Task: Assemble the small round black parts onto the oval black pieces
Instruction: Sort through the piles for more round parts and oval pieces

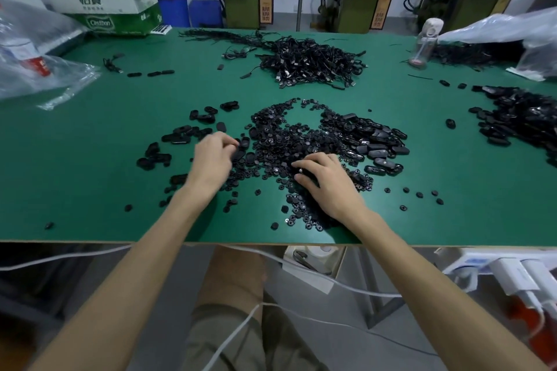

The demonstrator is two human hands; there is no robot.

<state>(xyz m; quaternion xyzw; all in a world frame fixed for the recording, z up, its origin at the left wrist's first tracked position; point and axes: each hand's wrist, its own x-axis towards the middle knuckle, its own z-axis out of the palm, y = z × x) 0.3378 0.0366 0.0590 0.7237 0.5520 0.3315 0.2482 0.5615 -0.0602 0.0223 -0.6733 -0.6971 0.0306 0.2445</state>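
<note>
On the flat green table (90, 159) lay a big heap of small round black plastic parts (280, 141), right in front of the person. Touching that heap on its right side was a pile of oval black plastic pieces (376, 141), all mixed up and lying every which way. To the left, a little apart, was a looser bunch of oval black pieces (180, 135). These may have been the finished ones, but they were too small and dark to tell.

The left hand (212, 156) was at the left edge of the round parts, with its fingers curled in close to one oval piece. The hand was blurry, so I cannot tell if it had hold of that piece or only touched it. The right hand (327, 182) lay on top of the round parts with bent fingers pressed down into them. Something dark with a tiny shiny dot sat under the fingertips, but I cannot tell if the hand gripped it.

It looked like most of the job was left to do. Lots and lots of round parts were loose, and the oval pile was big. A second dark pile of black pieces (518, 117) waited far off to the right, and a tangle of thin black cables (310, 63) sat at the back of the table. I think only a small share was done — if any.
</note>
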